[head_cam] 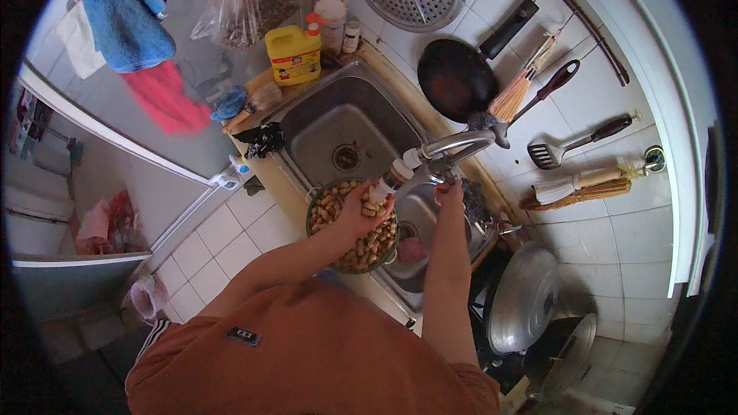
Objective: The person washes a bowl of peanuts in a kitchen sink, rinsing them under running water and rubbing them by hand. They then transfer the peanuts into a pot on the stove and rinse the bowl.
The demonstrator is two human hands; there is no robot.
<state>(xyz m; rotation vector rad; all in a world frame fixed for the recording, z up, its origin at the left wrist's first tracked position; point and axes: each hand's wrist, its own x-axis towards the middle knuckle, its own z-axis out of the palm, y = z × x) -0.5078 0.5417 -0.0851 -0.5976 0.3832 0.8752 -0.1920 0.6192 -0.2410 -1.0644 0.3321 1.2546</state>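
A green-rimmed basin point(309, 225) full of unshelled peanuts point(369, 248) sits over the divider and near edge of the steel double sink. My left hand point(358, 216) is above the peanuts with several cupped in its fingers, just under the faucet's spout end. The curved metal faucet point(461, 141) has a white and dark nozzle extension point(395, 174) pointing down at that hand. My right hand point(450, 191) reaches to the base of the faucet, its fingers curled at the handle, which is mostly hidden. Whether water runs cannot be made out.
The left sink bowl point(323, 132) has a drain; a pink cloth point(411, 249) lies in the right bowl. A yellow jug point(294, 56) and a black plastic bag point(262, 139) are by the sink. A wok point(458, 80) and spatula point(556, 153) hang on the wall; a metal lid point(524, 300) stands right.
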